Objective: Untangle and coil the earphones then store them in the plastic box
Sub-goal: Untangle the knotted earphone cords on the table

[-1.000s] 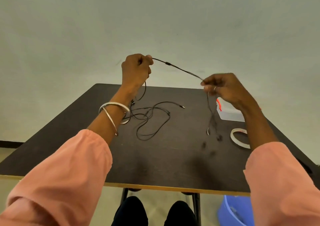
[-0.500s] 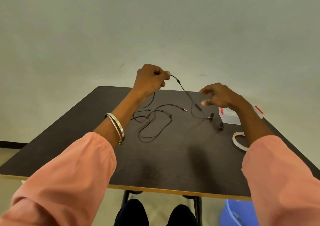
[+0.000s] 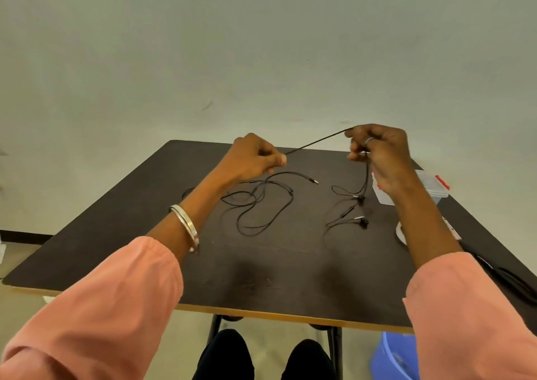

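Black wired earphones (image 3: 263, 202) lie in loose loops on the dark table (image 3: 261, 269). My left hand (image 3: 252, 158) pinches the cable above the loops. My right hand (image 3: 377, 153) grips the same cable further along, so a taut stretch runs between both hands. From my right hand the cord drops to the two earbuds (image 3: 361, 209), which rest on the table. The jack plug (image 3: 315, 181) lies free near the middle. A clear plastic box (image 3: 427, 189) with red clips sits behind my right wrist, partly hidden.
A white tape roll (image 3: 402, 234) lies at the right, half behind my right forearm. A black strap (image 3: 511, 283) runs along the table's right edge. A blue bucket (image 3: 395, 359) stands on the floor under the right corner.
My right hand, open half a second ago, rose and took hold of the cable. My left hand lowered, and the cord between the hands is pulled straight.
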`<move>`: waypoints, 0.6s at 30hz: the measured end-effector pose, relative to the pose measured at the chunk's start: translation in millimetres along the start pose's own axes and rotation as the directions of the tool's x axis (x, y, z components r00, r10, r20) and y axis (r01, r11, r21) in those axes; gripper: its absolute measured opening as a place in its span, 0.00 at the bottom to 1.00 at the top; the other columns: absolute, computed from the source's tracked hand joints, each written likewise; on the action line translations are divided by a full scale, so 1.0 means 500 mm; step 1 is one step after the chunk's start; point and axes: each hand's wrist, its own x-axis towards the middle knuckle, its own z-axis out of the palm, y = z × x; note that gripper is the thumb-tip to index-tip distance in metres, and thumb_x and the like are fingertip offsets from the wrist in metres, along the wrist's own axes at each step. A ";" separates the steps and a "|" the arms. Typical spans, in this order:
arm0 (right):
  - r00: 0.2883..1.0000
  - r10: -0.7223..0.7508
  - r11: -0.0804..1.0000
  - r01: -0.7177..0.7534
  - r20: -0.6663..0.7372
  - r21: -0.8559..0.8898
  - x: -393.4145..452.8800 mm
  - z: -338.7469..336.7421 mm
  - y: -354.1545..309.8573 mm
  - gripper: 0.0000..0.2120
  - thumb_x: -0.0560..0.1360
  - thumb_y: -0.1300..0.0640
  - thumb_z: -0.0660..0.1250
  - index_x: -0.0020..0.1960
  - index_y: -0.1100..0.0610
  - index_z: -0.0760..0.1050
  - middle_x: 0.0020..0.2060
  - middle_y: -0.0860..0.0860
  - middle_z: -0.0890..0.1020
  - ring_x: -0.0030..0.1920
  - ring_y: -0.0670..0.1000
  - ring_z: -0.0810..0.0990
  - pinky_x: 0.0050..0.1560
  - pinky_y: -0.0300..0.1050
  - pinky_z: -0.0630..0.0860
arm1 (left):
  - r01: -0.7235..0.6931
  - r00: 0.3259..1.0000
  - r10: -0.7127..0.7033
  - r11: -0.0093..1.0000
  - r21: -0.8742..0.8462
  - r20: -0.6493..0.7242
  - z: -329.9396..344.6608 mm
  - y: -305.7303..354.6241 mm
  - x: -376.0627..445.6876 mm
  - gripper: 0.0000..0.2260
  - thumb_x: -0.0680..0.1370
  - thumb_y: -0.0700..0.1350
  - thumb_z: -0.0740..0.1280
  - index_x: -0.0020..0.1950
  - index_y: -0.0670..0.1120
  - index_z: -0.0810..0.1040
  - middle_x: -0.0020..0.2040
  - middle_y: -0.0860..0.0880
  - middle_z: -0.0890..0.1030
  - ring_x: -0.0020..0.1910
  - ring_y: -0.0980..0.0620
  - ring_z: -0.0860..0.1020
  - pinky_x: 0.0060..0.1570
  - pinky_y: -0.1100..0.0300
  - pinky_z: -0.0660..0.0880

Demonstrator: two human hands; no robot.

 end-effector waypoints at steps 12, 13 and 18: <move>0.962 0.211 0.607 -0.270 -0.175 -0.747 -0.031 0.012 0.074 0.15 0.75 0.51 0.69 0.60 0.55 0.78 0.60 0.56 0.79 0.64 0.61 0.72 0.63 0.61 0.66 | 0.093 0.992 -0.088 0.995 0.047 -0.088 0.005 -0.046 -0.007 0.08 0.78 0.50 0.67 0.40 0.53 0.83 0.36 0.55 0.84 0.44 0.53 0.82 0.57 0.45 0.75; 0.976 0.211 0.600 -0.173 -0.055 -0.781 -0.038 0.023 0.066 0.23 0.73 0.47 0.71 0.66 0.51 0.74 0.66 0.54 0.75 0.69 0.59 0.68 0.66 0.62 0.63 | 0.098 0.991 -0.091 0.993 0.072 -0.099 0.008 -0.044 -0.005 0.08 0.77 0.52 0.67 0.40 0.54 0.82 0.35 0.57 0.84 0.46 0.55 0.82 0.60 0.41 0.72; 0.899 0.079 0.797 0.203 0.431 -0.569 -0.065 0.104 0.013 0.24 0.71 0.41 0.71 0.65 0.47 0.74 0.61 0.45 0.79 0.66 0.49 0.73 0.68 0.65 0.63 | 0.036 0.997 -0.023 0.986 0.163 -0.080 0.024 -0.003 -0.003 0.07 0.77 0.53 0.65 0.41 0.57 0.81 0.36 0.58 0.84 0.48 0.59 0.80 0.59 0.42 0.69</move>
